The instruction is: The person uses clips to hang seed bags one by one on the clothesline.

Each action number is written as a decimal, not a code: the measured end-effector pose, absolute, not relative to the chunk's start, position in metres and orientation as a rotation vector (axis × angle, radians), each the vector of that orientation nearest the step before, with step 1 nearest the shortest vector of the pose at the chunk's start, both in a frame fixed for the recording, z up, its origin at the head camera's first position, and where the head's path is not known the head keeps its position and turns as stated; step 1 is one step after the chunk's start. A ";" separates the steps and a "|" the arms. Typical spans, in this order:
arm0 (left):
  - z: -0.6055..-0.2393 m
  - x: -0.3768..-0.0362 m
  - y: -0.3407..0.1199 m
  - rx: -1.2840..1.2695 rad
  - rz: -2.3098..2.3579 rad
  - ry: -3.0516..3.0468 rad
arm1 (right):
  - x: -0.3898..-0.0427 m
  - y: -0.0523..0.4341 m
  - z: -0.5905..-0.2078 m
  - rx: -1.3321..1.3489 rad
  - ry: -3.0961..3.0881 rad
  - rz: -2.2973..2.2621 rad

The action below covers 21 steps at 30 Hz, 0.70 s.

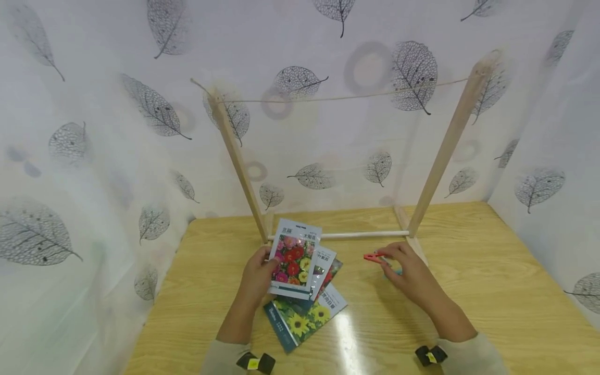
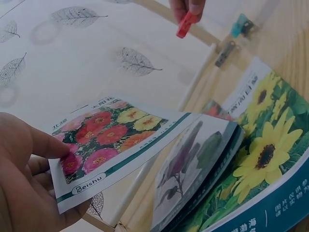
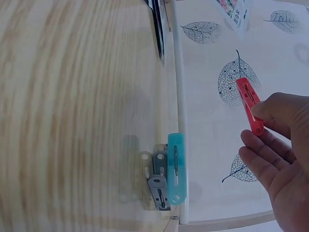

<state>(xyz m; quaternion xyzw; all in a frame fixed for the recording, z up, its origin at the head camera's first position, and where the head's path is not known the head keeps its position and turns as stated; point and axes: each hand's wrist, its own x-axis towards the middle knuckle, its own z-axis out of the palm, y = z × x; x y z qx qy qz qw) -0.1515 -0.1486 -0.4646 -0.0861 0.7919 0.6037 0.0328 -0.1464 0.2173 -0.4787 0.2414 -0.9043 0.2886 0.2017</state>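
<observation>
Left hand [image 1: 254, 278]: pinching red-flower packet [image 1: 292, 260]; fingers partly hidden beneath.
Right hand [image 1: 414, 276]: pinching red peg [image 3: 248, 94], raised above tabletop [image 1: 187, 307].
Sunflower packet [image 1: 302, 320]: partly covered by middle packets [image 1: 324, 260], these mostly overlapped.
Turquoise peg [image 3: 176, 186]: beside grey peg [image 3: 157, 182]; mostly hidden from head view.

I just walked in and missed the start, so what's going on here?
A person's left hand holds a packet printed with red, pink and yellow flowers, over more packets fanned out beneath it. The right hand pinches a red clip, apart from the packets. A turquoise clip and a grey clip lie near the white rod. A string runs between two wooden posts, with no packet clipped to it.
</observation>
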 end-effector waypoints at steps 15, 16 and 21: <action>-0.443 -0.156 -0.150 -0.250 1.901 2.442 | -0.153 0.218 -0.462 0.735 -2.463 0.756; -0.443 -0.156 -0.150 -0.252 1.906 2.439 | -0.153 0.218 -0.461 0.742 -2.460 0.742; -0.439 -0.158 -0.150 -0.244 1.916 2.447 | -0.156 0.219 -0.453 0.765 -2.450 0.700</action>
